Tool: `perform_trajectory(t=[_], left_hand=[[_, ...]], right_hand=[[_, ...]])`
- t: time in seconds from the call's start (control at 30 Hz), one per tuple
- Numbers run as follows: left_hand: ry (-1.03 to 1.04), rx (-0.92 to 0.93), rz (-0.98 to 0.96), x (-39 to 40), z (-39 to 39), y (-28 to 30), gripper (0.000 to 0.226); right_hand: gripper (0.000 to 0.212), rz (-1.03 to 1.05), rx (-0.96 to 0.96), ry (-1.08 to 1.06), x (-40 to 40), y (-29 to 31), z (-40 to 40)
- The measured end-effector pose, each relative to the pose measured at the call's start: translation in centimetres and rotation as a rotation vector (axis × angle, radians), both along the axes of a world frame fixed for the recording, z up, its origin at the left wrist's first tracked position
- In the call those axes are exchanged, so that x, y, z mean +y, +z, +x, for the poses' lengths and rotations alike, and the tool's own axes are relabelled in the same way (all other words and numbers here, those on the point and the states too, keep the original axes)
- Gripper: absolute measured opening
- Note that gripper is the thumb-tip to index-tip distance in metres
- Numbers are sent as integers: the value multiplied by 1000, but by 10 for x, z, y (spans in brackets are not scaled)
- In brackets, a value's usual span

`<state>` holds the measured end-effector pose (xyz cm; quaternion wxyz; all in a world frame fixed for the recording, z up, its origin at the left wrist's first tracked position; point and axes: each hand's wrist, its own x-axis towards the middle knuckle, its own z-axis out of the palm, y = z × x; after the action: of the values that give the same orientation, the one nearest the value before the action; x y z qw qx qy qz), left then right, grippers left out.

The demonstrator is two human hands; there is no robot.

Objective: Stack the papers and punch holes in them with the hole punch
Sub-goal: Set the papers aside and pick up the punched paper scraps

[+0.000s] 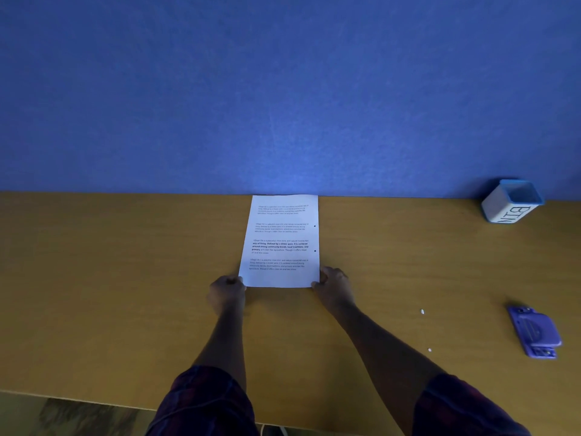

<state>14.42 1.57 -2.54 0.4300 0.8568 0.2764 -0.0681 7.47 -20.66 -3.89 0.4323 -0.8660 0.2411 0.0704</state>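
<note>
A stack of white printed papers (280,240) lies flat on the wooden desk (125,278), its far edge against the blue partition. Two small punched holes show along its right margin. My left hand (227,293) grips the near left corner of the papers, and my right hand (334,286) grips the near right corner. The purple hole punch (534,332) rests on the desk far to the right, apart from both hands.
A white cup with a blue rim, lettered BIN (511,201), stands at the back right by the blue partition (283,105). Two small white paper bits (422,311) lie on the desk between my right arm and the punch. The desk's front edge runs near my elbows.
</note>
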Motion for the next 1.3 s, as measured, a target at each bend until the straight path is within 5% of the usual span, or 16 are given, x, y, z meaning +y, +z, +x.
perform_trajectory(t=[0.3, 0.5, 0.8, 0.93, 1.13, 1.3], left_hand=[[29, -39, -1, -3, -9, -1, 35], [-40, -87, 57, -24, -29, 7, 31], [-603, -131, 204, -95, -89, 10, 11], [-898, -116, 247, -137, -115, 9, 31], [-1127, -183, 211, -193, -144, 6, 21], [-1257, -125, 229, -222, -158, 1, 49]], right_hand=[[51, -17, -7, -40, -7, 1, -16], [26, -173, -46, 32, -18, 5, -39], [20, -442, -40, 90, -48, 10, -99], [20, -477, -68, -3, -71, 9, -129], [14, -468, -96, -179, -104, 12, -174], [15, -461, -55, -227, -125, 12, -204]])
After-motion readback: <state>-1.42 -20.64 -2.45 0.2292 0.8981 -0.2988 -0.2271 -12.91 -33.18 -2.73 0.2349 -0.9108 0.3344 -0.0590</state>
